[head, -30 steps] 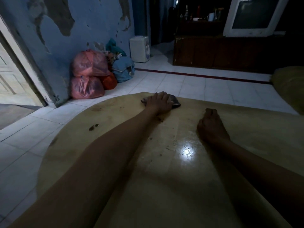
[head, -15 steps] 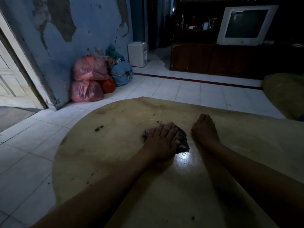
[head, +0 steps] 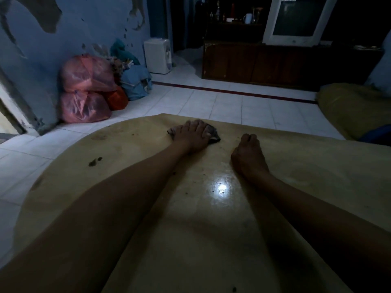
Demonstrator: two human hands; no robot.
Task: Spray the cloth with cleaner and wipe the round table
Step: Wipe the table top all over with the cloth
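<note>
The round yellowish table (head: 127,157) fills the lower part of the view, with dark crumbs and a dark smear (head: 95,161) at its left. My left hand (head: 193,135) lies flat on a dark grey cloth (head: 213,134) near the table's far edge, arm stretched out. My right hand (head: 246,155) rests on the table to the right of the cloth, fingers curled under, with nothing in it. A bright light spot reflects between my forearms. No spray bottle is in view.
Red plastic bags (head: 84,89) and a blue bag (head: 137,83) are stacked against the peeling blue wall at left. A white appliance (head: 157,56), a dark wooden cabinet (head: 254,62) with a CRT television (head: 296,20), and a yellowish cushion (head: 349,106) lie beyond on white floor tiles.
My left hand has pushed the cloth from the table's middle back out to the far edge. My right hand has stayed in place on the table.
</note>
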